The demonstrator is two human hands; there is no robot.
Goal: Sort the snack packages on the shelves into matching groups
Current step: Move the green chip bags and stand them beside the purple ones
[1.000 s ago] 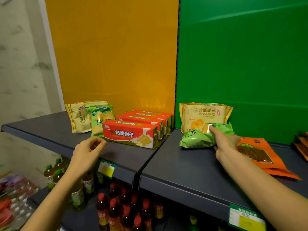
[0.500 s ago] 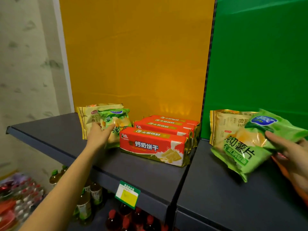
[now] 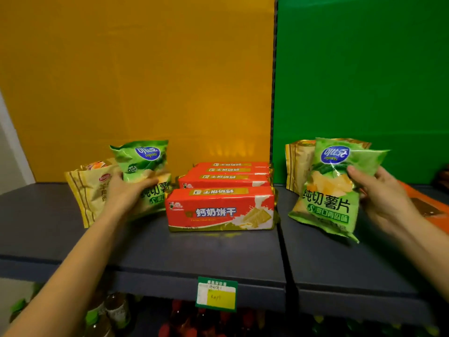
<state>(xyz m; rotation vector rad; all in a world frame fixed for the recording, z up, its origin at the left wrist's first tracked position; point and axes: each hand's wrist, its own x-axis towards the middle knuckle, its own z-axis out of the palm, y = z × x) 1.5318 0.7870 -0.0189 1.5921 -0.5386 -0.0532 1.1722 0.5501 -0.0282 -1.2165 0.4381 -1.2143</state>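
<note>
The left hand's [image 3: 128, 194] fingers wrapped the left chip bag [image 3: 142, 161], upright beside the red biscuit packs [image 3: 218, 210], while the right hand's [image 3: 386, 198] fingers pinched the right chip bag [image 3: 328, 190], long axis near-vertical, logo uppermost, above the shelf [image 3: 218, 254].

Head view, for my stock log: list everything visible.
chip bags: two, green, one in each hand.
biscuit packs: four, red, mid-shelf, front to back.
croissant bags: two, gold, behind the chip bags.
packet: one, orange, far right.
shelf: one, dark grey.
price tag: one, green-yellow, shelf's front edge.
bottles: count unclear, below the shelf.
back panels: two, yellow left, green right.
left hand: grips left chip bag.
right hand: grips right chip bag.
</note>
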